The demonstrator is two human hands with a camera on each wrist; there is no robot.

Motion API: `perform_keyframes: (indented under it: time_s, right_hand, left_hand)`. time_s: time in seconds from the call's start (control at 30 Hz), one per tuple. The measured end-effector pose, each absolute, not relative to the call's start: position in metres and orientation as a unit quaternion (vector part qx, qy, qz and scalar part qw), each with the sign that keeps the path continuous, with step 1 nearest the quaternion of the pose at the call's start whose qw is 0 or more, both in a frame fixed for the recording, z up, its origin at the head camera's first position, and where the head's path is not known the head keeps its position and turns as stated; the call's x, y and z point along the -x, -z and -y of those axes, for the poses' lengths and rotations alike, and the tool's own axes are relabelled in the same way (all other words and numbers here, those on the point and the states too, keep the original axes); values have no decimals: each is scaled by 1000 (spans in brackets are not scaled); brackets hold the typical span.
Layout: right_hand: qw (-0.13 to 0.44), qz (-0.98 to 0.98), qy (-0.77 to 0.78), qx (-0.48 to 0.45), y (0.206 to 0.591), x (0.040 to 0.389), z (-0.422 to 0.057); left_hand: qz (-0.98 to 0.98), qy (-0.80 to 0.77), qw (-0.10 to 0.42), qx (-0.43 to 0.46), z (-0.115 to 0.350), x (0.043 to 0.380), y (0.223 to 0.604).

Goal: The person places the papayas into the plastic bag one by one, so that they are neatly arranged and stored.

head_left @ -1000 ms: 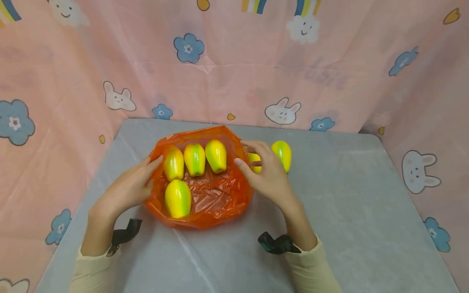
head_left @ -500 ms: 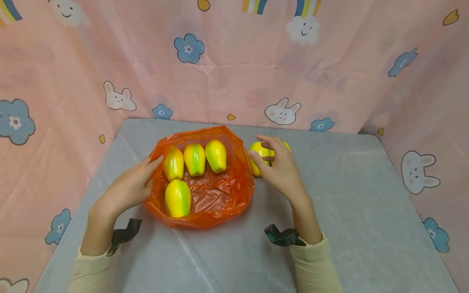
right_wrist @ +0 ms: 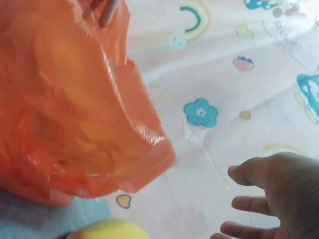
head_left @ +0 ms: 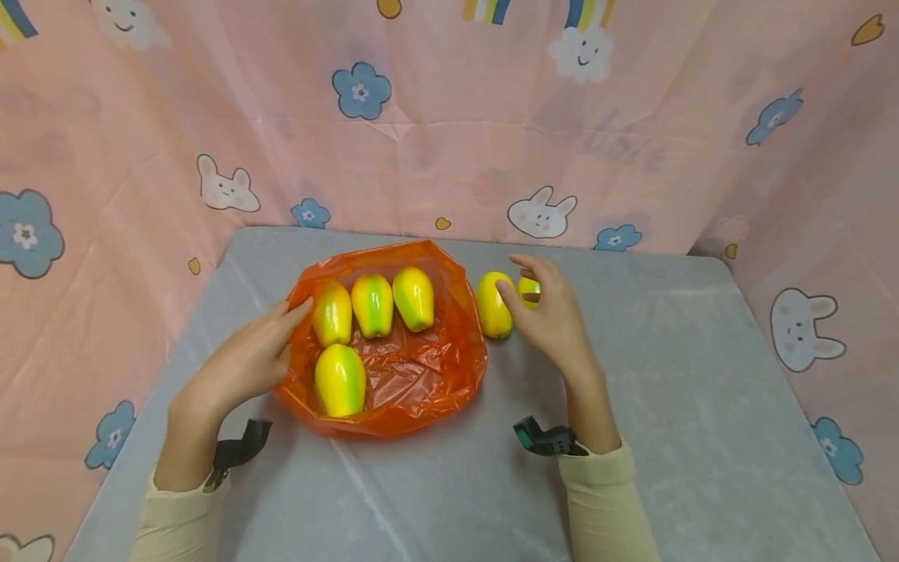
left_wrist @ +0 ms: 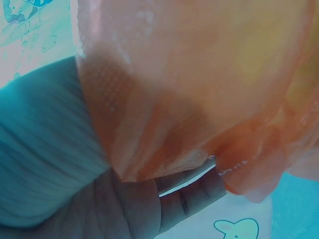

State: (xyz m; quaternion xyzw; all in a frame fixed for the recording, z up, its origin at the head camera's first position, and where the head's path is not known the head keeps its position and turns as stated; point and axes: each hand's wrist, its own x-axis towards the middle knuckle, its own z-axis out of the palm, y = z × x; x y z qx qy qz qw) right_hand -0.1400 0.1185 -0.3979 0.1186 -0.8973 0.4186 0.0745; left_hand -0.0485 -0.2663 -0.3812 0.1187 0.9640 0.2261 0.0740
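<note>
Grey desk here: crinkly orange plastic bag, glossy oval fruits inside, left hand spread against it, right hand spread!

A pink cartoon-print cloth hangs behind and beside a grey table.

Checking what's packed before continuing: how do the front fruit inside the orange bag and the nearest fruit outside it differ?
Place: the front fruit sits inside the orange bag; the outer fruit lies on the table.
Color: the front fruit shows a broad green streak; the outer fruit looks mostly yellow.
View: the right hand overlaps the outer fruit's edge on screen; no hand covers the front fruit.
Both look glossy and oblong.
</note>
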Motion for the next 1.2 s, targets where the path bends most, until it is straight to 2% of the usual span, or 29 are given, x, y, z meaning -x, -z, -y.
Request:
perform_keyframes:
  time_s: [0.87,1.2]
  right_hand:
    - [50,919,-387,-56,426,164,-149]
    - [16,931,-363,-39,437,169,-155]
  left_hand:
    - [-964,-230,81,-109,266,49,380]
    - [-961,-242,79,-107,266,48,380]
